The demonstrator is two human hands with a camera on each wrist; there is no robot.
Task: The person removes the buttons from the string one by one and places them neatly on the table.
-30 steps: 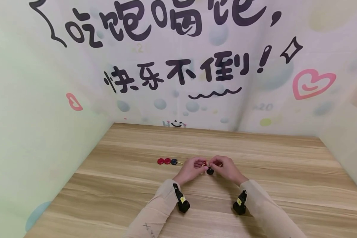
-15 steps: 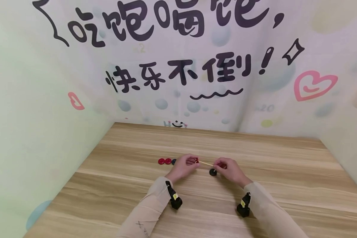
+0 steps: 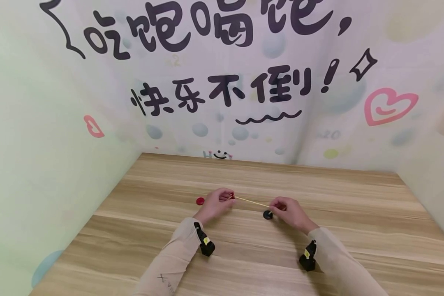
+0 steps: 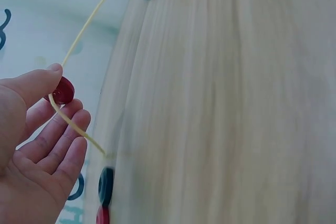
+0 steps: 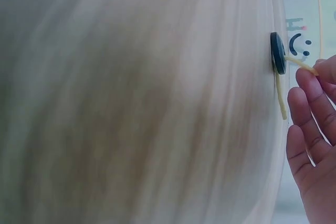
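My left hand [image 3: 218, 201] pinches a red button [image 4: 65, 91] between thumb and forefinger, its other fingers loosely bent. A yellow cord [image 4: 84, 32] runs through or against this button and stretches, nearly straight, to my right hand [image 3: 288, 210]. With thumb and forefinger, my right hand pinches the cord just beside a dark button [image 5: 278, 53]. This button is threaded on the cord, and a short tail hangs below it in the right wrist view. The cord's other end, in the left wrist view, trails past my left fingers to near another dark button [image 4: 106, 187].
A red button [image 3: 200, 201] lies on the wooden table [image 3: 251, 255] left of my left hand. In the left wrist view, part of a red button [image 4: 103, 214] adjoins the loose dark one. A printed cloth wall [image 3: 222, 135] stands behind the table.
My left hand has moved left with the red button, lengthening the cord between the hands. My right hand has shifted slightly right with the dark button. The left hand now covers some table buttons.
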